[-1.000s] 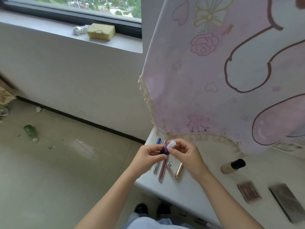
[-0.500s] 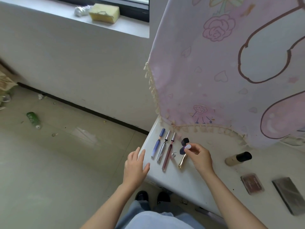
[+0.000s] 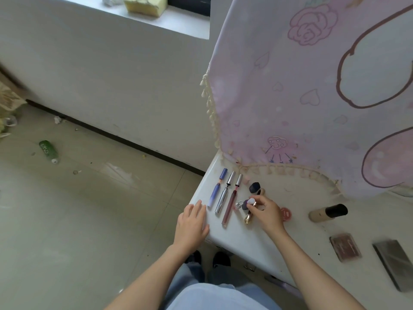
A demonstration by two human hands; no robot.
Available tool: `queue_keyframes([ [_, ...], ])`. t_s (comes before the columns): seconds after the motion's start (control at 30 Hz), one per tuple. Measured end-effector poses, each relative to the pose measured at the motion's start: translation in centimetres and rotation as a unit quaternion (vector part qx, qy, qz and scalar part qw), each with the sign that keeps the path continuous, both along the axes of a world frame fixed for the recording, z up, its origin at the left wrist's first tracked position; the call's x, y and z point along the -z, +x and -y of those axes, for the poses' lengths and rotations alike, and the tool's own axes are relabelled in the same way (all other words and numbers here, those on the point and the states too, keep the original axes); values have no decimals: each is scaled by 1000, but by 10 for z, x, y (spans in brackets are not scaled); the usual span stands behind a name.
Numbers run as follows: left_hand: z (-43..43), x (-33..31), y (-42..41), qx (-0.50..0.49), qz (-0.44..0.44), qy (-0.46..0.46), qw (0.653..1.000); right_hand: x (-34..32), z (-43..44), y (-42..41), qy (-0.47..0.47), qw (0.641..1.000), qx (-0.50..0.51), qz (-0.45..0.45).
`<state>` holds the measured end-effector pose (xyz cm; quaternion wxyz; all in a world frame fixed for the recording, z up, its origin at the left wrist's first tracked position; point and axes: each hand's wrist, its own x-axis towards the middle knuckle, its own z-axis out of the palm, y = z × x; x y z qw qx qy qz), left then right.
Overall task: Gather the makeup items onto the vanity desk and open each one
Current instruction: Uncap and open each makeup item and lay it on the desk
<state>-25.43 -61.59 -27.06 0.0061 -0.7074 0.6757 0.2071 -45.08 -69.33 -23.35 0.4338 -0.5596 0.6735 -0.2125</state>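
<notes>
Head view, largest to smallest as I read it from the remote station.

A pink cloth [image 3: 312,90] printed with roses and hearts fills the upper right of the frame; its tasselled hem lies on the white vanity desk [image 3: 241,245], which takes up the lower right.

The left hand [image 3: 192,227] lies flat with straight fingers at the desk's left edge, lower centre, and holds nothing. The right hand [image 3: 267,214], just right of centre, has its fingers curled, and its fingertips pinch a small dark purple item [image 3: 245,205] with a pale end, low over the desk.

At the far lower right lies a grey palette [image 3: 393,265], with a brown compact [image 3: 345,247] to its left. A beige bottle [image 3: 327,213] with a black cap lies on its side above them.

Left of the right hand, three slim tubes lie side by side: a blue tube [image 3: 213,193], a silver tube [image 3: 222,195] and a dark red tube [image 3: 230,204], each with its cap drawn a little off the barrel. A gold tube [image 3: 247,219] shows partly under the right hand.

A dark cap [image 3: 254,187] sits just above that hand, and a round red item [image 3: 285,213] just to its right.
</notes>
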Motion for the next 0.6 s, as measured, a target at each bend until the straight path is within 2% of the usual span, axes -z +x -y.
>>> queue_keyframes([
  [0.17,-1,1,0,20,28,-15,999,3,2,-1,-1,999,-22,-29],
  [0.3,0,1,1,26,45,-19,998,10,-1,-13,9,996,28,-78],
  [0.4,0,1,0,9,42,-18,999,12,1,-19,25,989,82,-124],
  [0.5,-1,-1,-2,-4,-1,3,1000,9,12,-13,57,981,79,-166],
  [0.6,0,-1,-3,-3,-4,9,1000,4,26,-7,101,971,65,-204],
])
